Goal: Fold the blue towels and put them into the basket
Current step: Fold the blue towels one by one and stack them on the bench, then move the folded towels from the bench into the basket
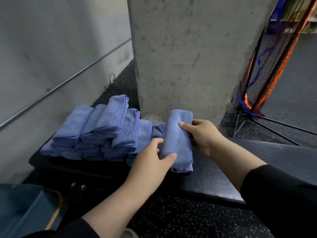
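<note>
Concrete pillar (pixel 188 57) just behind towels (pixel 96 131)

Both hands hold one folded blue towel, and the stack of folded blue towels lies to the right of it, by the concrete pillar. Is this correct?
Not quite. In the head view the stack of folded blue towels lies left of the held folded blue towel, not right. Left hand and right hand do hold it, by the concrete pillar.

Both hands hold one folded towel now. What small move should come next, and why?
Probably set the towel down next to the stack. It already looks fully folded, the left hand and right hand grip its two sides, and the other folded towels stand in a row just left of it. No basket is clearly visible.
</note>
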A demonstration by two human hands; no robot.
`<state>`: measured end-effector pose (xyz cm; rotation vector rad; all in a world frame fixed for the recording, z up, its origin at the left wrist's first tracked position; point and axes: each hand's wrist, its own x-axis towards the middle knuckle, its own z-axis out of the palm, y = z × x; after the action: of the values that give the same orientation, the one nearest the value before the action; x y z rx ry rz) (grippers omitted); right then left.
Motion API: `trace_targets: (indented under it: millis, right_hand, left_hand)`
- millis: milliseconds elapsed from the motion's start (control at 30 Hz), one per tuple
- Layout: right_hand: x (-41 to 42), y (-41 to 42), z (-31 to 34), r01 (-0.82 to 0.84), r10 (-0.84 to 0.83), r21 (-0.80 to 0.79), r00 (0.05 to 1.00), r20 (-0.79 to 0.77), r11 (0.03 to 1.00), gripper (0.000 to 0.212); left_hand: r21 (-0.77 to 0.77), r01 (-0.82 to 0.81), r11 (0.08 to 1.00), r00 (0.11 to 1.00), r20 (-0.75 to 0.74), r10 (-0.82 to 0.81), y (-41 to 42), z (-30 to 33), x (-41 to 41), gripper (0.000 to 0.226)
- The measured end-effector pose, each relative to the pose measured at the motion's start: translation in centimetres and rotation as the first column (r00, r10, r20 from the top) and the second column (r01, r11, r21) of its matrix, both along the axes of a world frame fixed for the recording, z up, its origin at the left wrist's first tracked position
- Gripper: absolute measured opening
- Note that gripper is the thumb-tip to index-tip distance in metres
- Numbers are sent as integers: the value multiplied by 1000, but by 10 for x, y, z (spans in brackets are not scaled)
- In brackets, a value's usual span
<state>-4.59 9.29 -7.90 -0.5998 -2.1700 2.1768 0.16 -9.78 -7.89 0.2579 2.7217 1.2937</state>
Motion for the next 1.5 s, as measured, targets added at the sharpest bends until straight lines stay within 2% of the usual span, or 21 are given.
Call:
trace_targets:
  millis: [100, 133, 167, 200, 233, 267, 300, 333, 400, 500, 567, 667, 733, 867, 967, 1067, 1233, 1367, 1500]
  right_hand:
    - [-33, -18, -1, -26, 26, 90, 1000, 5, 996, 26]
    - [-43, -23, -5, -45, 42, 177, 999, 19, 983, 30]
    - [-50, -26, -11, -93, 80, 347, 995, 52, 933, 34]
    - [-55, -29, -17, -149, 111, 561, 989, 102, 814, 37]
    - [-56, -31, -22, -177, 119, 742, 984, 131, 647, 37]
    - [-54, -34, -25, -161, 126, 840, 986, 112, 518, 40]
    - [-51, -35, -27, -128, 139, 875, 988, 71, 466, 51]
    - [-48, -35, -28, -70, 154, 875, 988, -5, 480, 57]
    - [-44, -35, -33, -39, 244, 890, 966, -82, 455, 50]
    - [-37, -35, -38, -267, 379, 923, 913, 150, 278, 46]
    - [-35, -33, -36, -266, 371, 918, 917, 147, 293, 49]
    - [-30, -35, -21, -84, 340, 896, 937, -77, 436, 42]
    - [-20, -43, -4, -39, 343, 879, 928, -145, 476, 35]
    - [7, -74, 34, -71, 415, 858, 893, -171, 508, 25]
    - [24, -109, 63, -111, 449, 824, 874, -186, 556, 15]
    - [41, -160, 85, -162, 533, 829, 826, -182, 535, 18]
    - [61, -243, 81, -373, 679, 821, 734, -24, 432, 21]
    - [47, -303, 59, -488, 734, 802, 673, 94, 345, 26]
    - [13, -365, 17, -645, 728, 688, 640, 246, 334, 46]
  left_hand:
    - [-256, -14, 967, 979, -198, -38, -18, 2, -4, 46]
    - [-311, 5, 950, 973, -218, -77, -20, 3, -4, 44]
    - [-365, 45, 930, 968, -214, -131, -22, 3, -4, 41]
    - [-428, 95, 899, 963, -190, -192, -22, 0, -4, 39]
    - [-491, 144, 859, 957, -151, -247, -22, -3, -5, 37]
    - [-543, 188, 818, 953, -102, -286, -22, -7, -5, 37]
    - [-579, 224, 784, 948, -56, -312, -21, -11, -5, 37]
    - [-601, 247, 760, 946, -21, -325, -21, -13, -6, 38]
    - [-618, 249, 746, 946, -9, -324, -20, -15, -8, 38]
    - [-620, 214, 755, 950, -46, -308, -20, -11, -11, 30]
    - [-599, 167, 783, 954, -102, -282, -21, -7, -12, 22]
    - [-493, 79, 866, 964, -184, -193, -25, 2, -17, 23]
    - [-398, 13, 917, 968, -226, -111, -33, 11, -20, 23]
    - [-246, -111, 963, 948, -316, 29, -67, 28, -15, 16]
    - [-243, -188, 952, 932, -349, 95, -109, 43, -2, 17]
    - [-288, -280, 916, 909, -387, 156, -172, 61, 8, 18]
    - [-351, -466, 812, 868, -357, 344, -302, 65, 0, 21]
    - [-392, -534, 749, 843, -308, 440, -398, 36, -7, 25]
    - [-432, -566, 702, 823, -251, 510, -479, -13, -17, 24]
